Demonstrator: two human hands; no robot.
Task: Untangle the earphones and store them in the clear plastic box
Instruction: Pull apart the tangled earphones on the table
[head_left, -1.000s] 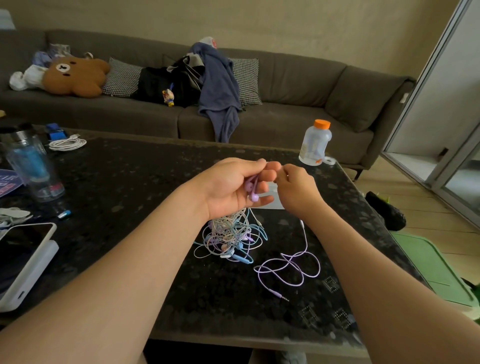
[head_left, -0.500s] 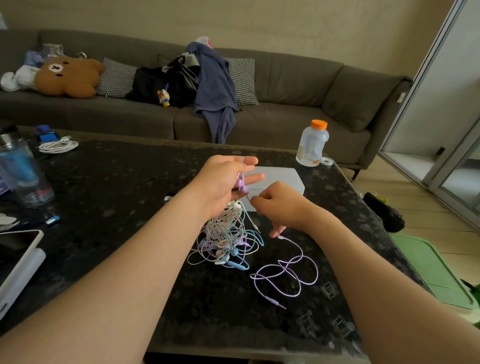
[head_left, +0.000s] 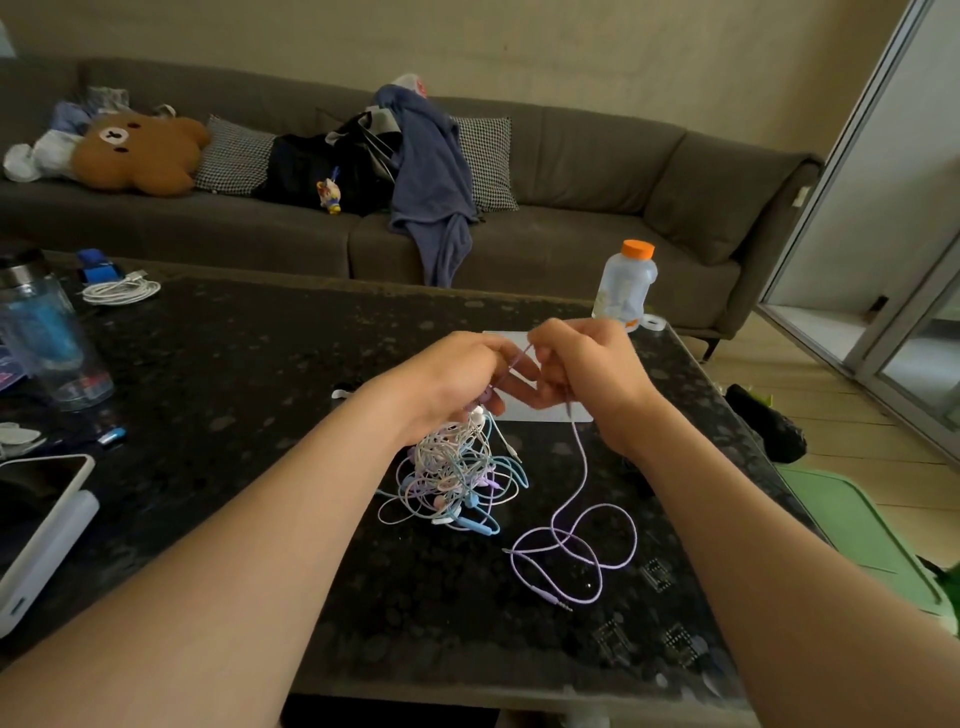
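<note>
A tangle of white, blue and pink earphones (head_left: 453, 475) hangs from my left hand (head_left: 457, 379) down onto the dark table (head_left: 249, 374). My left hand grips the top of the bundle, with purple earbuds between its fingers. My right hand (head_left: 584, 371) pinches the purple earphone cable (head_left: 571, 545), which runs taut between both hands. The rest of that cable drops from my right hand and lies in loose loops on the table, its plug at the near end. The clear plastic box (head_left: 540, 413) lies flat behind my hands, mostly hidden.
A plastic bottle with an orange cap (head_left: 626, 283) stands at the far right of the table. A tumbler (head_left: 49, 338), a coiled white cable (head_left: 120, 290) and a phone on a white case (head_left: 36, 519) sit at the left. A sofa is behind; a green lid (head_left: 857, 530) lies right.
My right hand has risen from beside the bundle up to my left hand's fingertips, drawing the purple cable taut between them. The loops on the table have shifted slightly.
</note>
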